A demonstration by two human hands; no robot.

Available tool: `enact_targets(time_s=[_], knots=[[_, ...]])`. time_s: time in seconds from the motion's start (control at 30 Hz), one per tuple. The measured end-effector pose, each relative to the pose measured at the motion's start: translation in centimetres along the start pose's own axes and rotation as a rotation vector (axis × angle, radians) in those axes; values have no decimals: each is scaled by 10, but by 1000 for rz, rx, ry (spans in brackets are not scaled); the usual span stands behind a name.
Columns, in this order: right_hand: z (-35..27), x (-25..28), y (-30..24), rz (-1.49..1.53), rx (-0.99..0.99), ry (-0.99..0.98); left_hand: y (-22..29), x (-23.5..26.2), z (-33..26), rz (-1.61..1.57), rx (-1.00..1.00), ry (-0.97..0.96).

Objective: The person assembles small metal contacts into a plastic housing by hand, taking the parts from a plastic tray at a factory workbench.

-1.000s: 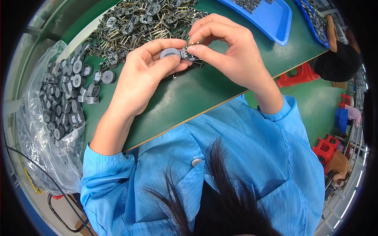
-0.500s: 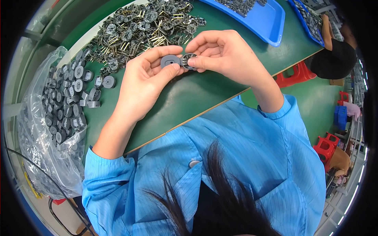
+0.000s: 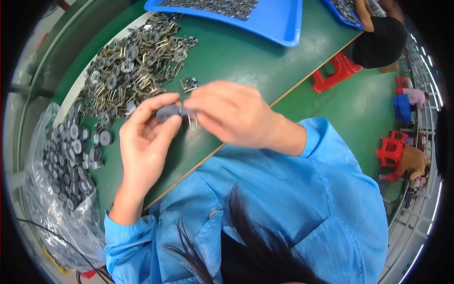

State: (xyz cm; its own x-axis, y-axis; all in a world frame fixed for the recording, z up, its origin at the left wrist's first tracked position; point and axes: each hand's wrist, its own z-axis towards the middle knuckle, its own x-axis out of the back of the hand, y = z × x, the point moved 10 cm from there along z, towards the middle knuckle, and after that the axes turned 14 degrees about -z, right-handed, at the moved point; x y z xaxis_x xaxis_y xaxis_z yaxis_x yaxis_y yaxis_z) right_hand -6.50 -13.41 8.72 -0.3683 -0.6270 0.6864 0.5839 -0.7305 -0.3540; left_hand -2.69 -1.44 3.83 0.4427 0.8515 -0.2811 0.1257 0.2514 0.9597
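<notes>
Above the near edge of the tabletop (image 3: 246, 75), the left hand (image 3: 144, 144) holds a grey cap (image 3: 165, 112) between thumb and fingers. The right hand (image 3: 236, 116), blurred, is beside metal pins (image 3: 192, 121); whether its fingers grip anything, I cannot tell. Loose caps (image 3: 71, 163) lie toward the left edge, against a clear bag (image 3: 56, 232). Farther back sit heaped circuit boards (image 3: 135, 64), then a blue tray (image 3: 279, 23).

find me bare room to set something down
Bare green tabletop: between the blue plastic tray and right hand; a smaller patch between left hand and round grey plastic parts. Crowded: upper left, heaped with dark circuit boards.
</notes>
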Motion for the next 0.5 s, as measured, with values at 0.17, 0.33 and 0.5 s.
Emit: enact_targets(time_s=[0.17,0.33,0.5], knots=[[19,64,68,-74,-108,191,-5,10,3,-76,68,48],[33,94,292,-356,-645,-25,3,15,14,-182,43,26],[40,80,347,-533,-724,-231,9,37,15,62,-25,129]])
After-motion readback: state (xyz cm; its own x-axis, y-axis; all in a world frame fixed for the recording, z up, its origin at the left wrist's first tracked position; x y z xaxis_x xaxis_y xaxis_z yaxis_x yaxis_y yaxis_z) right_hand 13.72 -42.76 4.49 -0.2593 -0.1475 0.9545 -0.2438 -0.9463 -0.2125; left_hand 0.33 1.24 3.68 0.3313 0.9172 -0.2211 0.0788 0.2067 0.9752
